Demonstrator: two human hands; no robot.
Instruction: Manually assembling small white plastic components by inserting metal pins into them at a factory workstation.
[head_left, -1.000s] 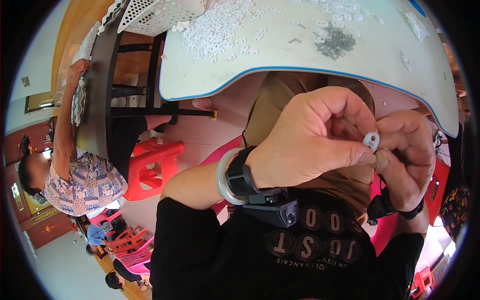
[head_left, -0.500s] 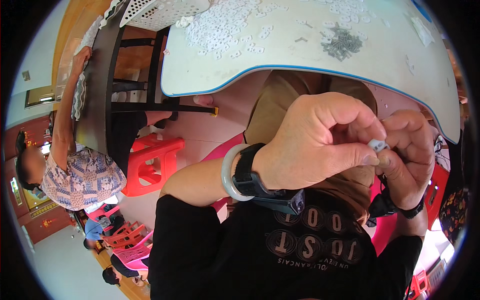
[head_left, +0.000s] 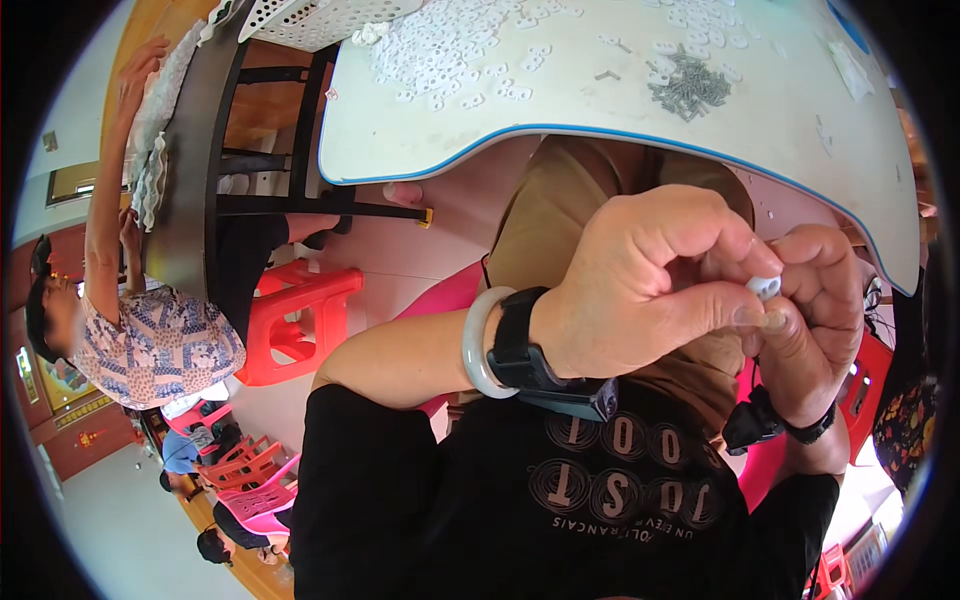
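A small white plastic piece with holes (head_left: 765, 287) is pinched between my two hands, in front of my lap. My left hand (head_left: 640, 275), with a pale bangle and a black strap at its wrist, grips the piece's upper left side between thumb and fingers. From the right, my right hand (head_left: 818, 310) curls its fingers round the same piece, its thumb tip close against the left thumb. Part of the piece is covered by the fingertips. On the white table beyond lie a heap of similar white pieces (head_left: 440, 45) and a pile of small grey metal pins (head_left: 690, 88).
The white table's blue-edged rim (head_left: 560, 128) curves in front of my knees. A white perforated basket (head_left: 320, 18) stands at the far left on a dark table (head_left: 190, 200), where another person (head_left: 150, 335) reaches across. A red plastic stool (head_left: 300, 325) stands left of me.
The white piece has shifted slightly right and is turned a little in my fingers, both hands still on it. At the left, the other person's arm has stretched farther along the dark table.
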